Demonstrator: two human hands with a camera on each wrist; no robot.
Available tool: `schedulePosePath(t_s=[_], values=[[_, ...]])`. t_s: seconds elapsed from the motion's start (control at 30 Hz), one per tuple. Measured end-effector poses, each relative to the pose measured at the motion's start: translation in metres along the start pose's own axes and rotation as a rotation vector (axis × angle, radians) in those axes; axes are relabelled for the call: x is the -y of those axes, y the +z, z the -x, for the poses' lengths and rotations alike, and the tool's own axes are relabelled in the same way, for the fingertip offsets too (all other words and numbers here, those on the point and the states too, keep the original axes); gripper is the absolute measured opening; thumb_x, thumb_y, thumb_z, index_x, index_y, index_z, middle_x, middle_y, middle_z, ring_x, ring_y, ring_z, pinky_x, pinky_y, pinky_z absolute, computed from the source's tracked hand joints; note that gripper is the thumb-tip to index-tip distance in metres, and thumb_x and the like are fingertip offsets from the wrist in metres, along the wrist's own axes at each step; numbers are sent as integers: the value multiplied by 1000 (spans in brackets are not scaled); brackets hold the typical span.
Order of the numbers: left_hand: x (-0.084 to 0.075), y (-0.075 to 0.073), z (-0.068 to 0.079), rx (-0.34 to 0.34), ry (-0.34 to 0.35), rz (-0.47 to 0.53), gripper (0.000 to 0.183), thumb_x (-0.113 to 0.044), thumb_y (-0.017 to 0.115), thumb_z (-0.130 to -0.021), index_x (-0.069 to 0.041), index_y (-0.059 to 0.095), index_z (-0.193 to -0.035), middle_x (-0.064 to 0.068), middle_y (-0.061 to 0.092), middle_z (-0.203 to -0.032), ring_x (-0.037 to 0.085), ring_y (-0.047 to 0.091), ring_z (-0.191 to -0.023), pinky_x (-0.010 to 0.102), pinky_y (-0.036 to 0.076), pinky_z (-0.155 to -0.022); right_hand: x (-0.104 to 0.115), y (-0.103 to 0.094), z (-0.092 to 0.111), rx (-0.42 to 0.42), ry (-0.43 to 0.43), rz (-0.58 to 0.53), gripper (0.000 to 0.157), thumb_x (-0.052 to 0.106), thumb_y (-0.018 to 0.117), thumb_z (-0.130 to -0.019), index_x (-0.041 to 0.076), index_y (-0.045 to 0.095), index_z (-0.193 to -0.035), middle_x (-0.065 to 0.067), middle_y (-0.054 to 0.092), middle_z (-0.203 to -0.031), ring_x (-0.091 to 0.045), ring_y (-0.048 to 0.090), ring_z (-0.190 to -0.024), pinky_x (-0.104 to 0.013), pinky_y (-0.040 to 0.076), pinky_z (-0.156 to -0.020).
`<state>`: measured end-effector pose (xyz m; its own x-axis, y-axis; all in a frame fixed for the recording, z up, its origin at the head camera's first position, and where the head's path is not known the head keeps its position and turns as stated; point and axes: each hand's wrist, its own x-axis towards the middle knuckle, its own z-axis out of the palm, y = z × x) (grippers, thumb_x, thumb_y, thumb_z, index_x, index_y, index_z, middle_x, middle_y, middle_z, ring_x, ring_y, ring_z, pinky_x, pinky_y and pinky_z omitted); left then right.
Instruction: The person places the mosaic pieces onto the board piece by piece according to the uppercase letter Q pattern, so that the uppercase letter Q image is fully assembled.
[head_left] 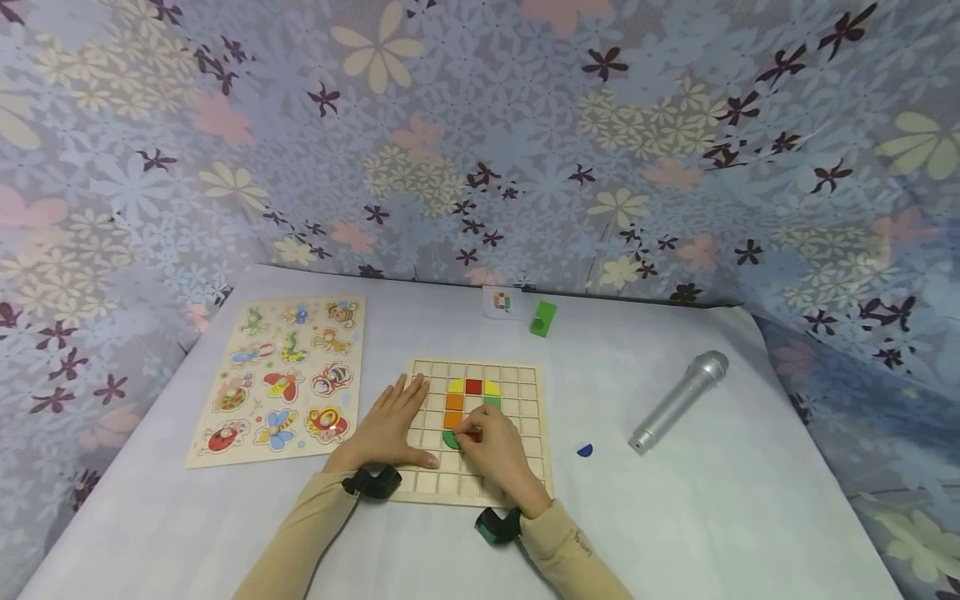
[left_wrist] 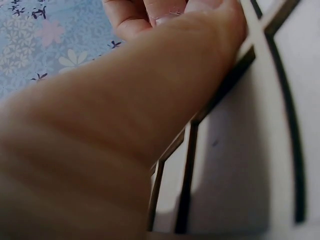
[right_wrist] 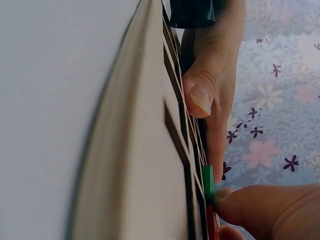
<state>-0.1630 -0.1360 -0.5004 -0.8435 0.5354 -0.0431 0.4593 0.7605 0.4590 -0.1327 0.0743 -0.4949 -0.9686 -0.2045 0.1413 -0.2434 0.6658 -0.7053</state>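
A wooden grid board (head_left: 529, 392) lies on the table under both hands. My left hand (head_left: 384, 427) rests on its left side, fingers spread and thumb stretched along the near part. With thumb and fingertips, my right hand (head_left: 497, 451) pinches a green round-edged piece (head_left: 450, 439) at the board, below two orange squares (head_left: 453, 402). In the right wrist view the green piece (right_wrist: 208, 181) sits beside a red one (right_wrist: 210, 224), the thumb against it. A red square (head_left: 474, 387) between two yellow pieces (head_left: 492, 387) tops the pattern. My right hand partly hides the red piece beneath it.
An insect picture puzzle (head_left: 255, 392) lies at left. Behind the board are a small pattern card (head_left: 501, 302) and a green block (head_left: 543, 319). A blue half-round piece (head_left: 585, 450) and a silver microphone (head_left: 678, 402) lie at right. Patterned cloth (head_left: 465, 150) hangs behind the table.
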Motion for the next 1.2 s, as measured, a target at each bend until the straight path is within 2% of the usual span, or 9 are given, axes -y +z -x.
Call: schedulePosePath(t_s=[0.23,0.4,0.53,0.7,0.83,1.03,1.2], values=[[0,-2,1,3,3,-5,120,-56,78,-70,4,16,-153,22,13,-161,44,6,-149,58,11,-121,1,1,0,21,-12,44,17,23,78,-81,11,73,-92,-1,61,-94,-11,56,-79,-22,44,-67],[1,-2,1,4,-1,-3,120,-56,78,-70,4,16,-153,22,13,-161,44,5,-149,58,10,-121,1,1,-1,27,-4,62,16,24,77,-82,11,72,-90,0,61,-90,-9,52,-76,-21,42,-66],[2,1,0,13,-8,-7,121,-57,78,-70,2,14,-153,21,11,-162,43,4,-150,57,8,-122,-4,-5,-2,67,1,-28,14,23,74,-85,12,71,-93,0,63,-91,-8,50,-73,-19,42,-63],[1,4,-2,18,-8,3,121,-58,77,-70,1,14,-154,19,9,-163,41,2,-150,56,8,-122,-20,-31,-3,81,76,-247,19,17,71,-88,9,70,-105,-6,69,-94,-8,53,-64,-18,44,-53],[-1,3,-1,22,-14,1,121,-57,77,-70,0,13,-154,18,8,-163,40,1,-151,55,7,-123,-37,-61,1,44,154,-324,27,15,69,-89,7,67,-115,-12,70,-105,-9,59,-65,-18,45,-51],[0,2,-1,21,-20,8,121,-57,78,-70,0,13,-154,18,7,-163,40,0,-151,55,6,-123,-65,-102,18,7,233,-270,36,20,67,-92,6,62,-124,-17,68,-117,-15,58,-65,-22,48,-56],[1,1,-1,22,-16,-8,121,-59,77,-70,1,13,-154,18,9,-163,41,1,-151,55,7,-122,-81,-120,43,23,309,-187,36,17,67,-91,9,61,-126,-15,68,-119,-10,53,-60,-21,47,-56]])
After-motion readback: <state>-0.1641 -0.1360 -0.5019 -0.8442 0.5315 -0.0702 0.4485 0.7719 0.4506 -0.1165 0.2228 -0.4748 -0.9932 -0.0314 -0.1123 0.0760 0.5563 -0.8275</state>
